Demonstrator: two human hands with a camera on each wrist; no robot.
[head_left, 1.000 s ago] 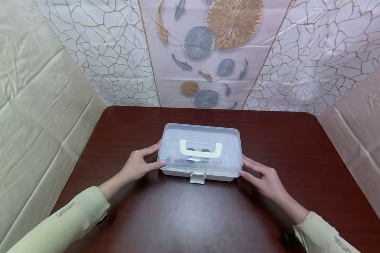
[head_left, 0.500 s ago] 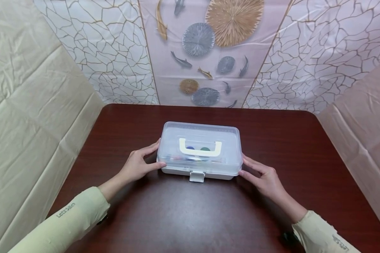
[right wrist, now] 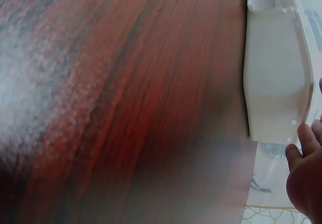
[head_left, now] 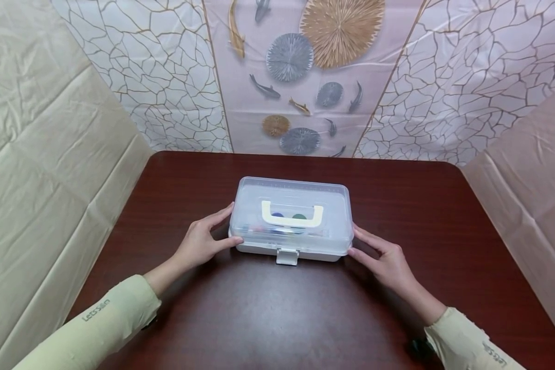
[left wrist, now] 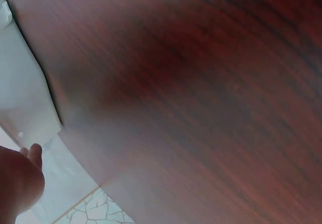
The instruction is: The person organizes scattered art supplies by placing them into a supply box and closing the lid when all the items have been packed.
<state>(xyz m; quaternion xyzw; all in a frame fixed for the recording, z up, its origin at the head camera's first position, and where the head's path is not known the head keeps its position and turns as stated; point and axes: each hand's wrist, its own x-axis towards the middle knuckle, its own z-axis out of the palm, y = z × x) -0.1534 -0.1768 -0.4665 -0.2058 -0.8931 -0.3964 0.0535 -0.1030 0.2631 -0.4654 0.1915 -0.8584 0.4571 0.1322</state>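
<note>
A plastic storage box (head_left: 289, 190) with a clear lid and white base sits mid-table, its lid down. On top is a cream carry handle (head_left: 292, 222), and a white latch (head_left: 287, 256) sticks out at the front. Coloured items show blurred through the lid. My left hand (head_left: 198, 244) grips the box's left end, thumb at the front corner and fingers along the side. At the opposite end, my right hand (head_left: 389, 262) holds the right side, thumb low at the front corner. In the right wrist view, fingertips (right wrist: 307, 136) lie right at the base's end.
The dark red-brown table (head_left: 268, 313) has rounded far corners. Behind it hangs a patterned cloth (head_left: 300, 103) with fish and disc prints. Beige cloth walls (head_left: 51, 154) close off the left and right sides.
The view has tipped slightly, so the backdrop and box appear a little higher in it. Both hands stay at the ends of the box, and the lid stays down.
</note>
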